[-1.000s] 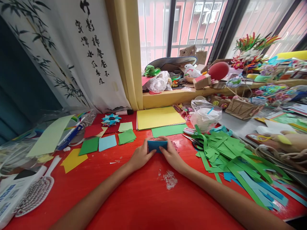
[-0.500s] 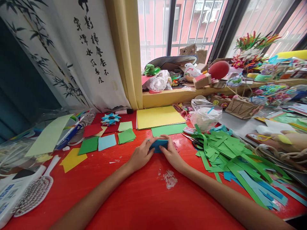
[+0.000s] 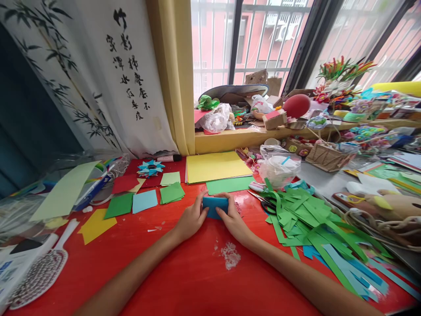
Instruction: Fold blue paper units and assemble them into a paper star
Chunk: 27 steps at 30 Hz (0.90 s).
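Note:
A small blue piece of paper (image 3: 215,206), folded into a rectangle as far as I can see, is held between both hands over the red table. My left hand (image 3: 192,221) pinches its left end, thumb in front and fingers behind. At the right end, my right hand (image 3: 235,219) grips it the same way. Beyond the hands lie a green sheet (image 3: 230,185) and a stack of yellow paper (image 3: 217,166). Green paper squares (image 3: 172,193), a light blue square (image 3: 144,201) and a folded blue-and-white paper star (image 3: 150,168) sit to the left.
Scissors (image 3: 268,205) lie right of my hands, beside a heap of green paper strips (image 3: 305,213). A plastic bag (image 3: 279,169) stands behind them. A white hairbrush (image 3: 42,272) is at the left. Whitish residue (image 3: 230,255) marks the red table (image 3: 184,281).
The fingers have shifted from over the blue paper's top edge towards its ends, so more of its face shows. The view has tilted slightly.

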Available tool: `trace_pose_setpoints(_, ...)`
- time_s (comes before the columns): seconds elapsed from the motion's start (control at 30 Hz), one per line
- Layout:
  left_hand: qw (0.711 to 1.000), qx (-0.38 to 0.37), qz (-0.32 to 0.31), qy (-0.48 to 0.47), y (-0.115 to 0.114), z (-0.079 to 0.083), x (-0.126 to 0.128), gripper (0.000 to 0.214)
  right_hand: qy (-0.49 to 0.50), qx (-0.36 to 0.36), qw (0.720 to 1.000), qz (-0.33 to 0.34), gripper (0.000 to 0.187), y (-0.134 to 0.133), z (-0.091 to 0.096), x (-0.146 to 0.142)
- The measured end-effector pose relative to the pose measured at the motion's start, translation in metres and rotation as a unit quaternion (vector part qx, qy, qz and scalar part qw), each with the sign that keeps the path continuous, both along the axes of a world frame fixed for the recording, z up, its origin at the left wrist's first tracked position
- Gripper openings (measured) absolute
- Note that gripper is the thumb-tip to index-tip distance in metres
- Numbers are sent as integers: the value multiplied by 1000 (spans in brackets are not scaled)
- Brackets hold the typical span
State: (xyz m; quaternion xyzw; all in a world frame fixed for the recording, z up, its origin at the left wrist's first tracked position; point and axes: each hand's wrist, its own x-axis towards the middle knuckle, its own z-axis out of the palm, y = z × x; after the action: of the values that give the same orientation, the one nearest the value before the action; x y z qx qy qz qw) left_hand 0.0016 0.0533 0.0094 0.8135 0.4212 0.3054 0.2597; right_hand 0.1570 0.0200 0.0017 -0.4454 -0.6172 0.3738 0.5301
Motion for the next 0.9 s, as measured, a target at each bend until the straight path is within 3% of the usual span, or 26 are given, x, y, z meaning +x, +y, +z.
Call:
trace_pose_setpoints(0.23, 999, -16, 6, -47, -1, 5, -1, 36, 54, -9, 998, 7, 37, 6, -6, 1)
trace_pose_setpoints(0.33, 995, -63, -10, -79, 2, 4, -2, 40, 25, -12, 1000, -2, 31, 7, -6, 2)
trace_pose_setpoints(0.5, 980, -138, -29, -140, 10, -4, -6, 24, 39, -39, 998, 28, 19, 10, -10, 3)
trace_pose_setpoints(0.7, 943, -236, -65, -226, 14, -13, -7, 40, 87, -59, 993, 50, 19, 15, -17, 5)
trace_pose_setpoints(0.9, 929, -262, -59, -256, 17, -15, -7, 46, 108, -61, 990, 66, 23, 15, -12, 5)
